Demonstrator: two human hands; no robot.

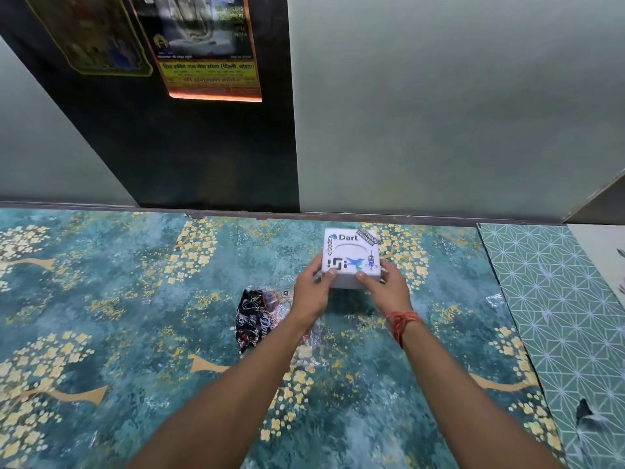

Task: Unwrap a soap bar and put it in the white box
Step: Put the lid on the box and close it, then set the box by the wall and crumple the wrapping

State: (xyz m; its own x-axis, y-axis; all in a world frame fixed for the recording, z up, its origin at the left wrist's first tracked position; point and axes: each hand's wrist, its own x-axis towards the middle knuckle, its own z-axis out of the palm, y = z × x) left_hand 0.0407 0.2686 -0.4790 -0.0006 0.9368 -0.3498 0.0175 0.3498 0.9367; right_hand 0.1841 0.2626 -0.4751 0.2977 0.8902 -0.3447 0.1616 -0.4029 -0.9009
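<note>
Toward the far edge of the floral tablecloth (135, 299), the sticker-covered white box (351, 255) sits lid-shut, clasped at its near corners by left hand (313, 292) and right hand (389, 289). Just left-behind the hands lies the crumpled soap wrapper (257, 316); no soap bar shows.

Dim, even indoor light; soft shadow beneath the white box (350, 255); glare on the poster (206, 45) upper left; wide-angle bending at edges.

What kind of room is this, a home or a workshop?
Most likely a home. A floral teal table cover, religious posters on a dark door, and a sticker-covered white box all look domestic.
</note>
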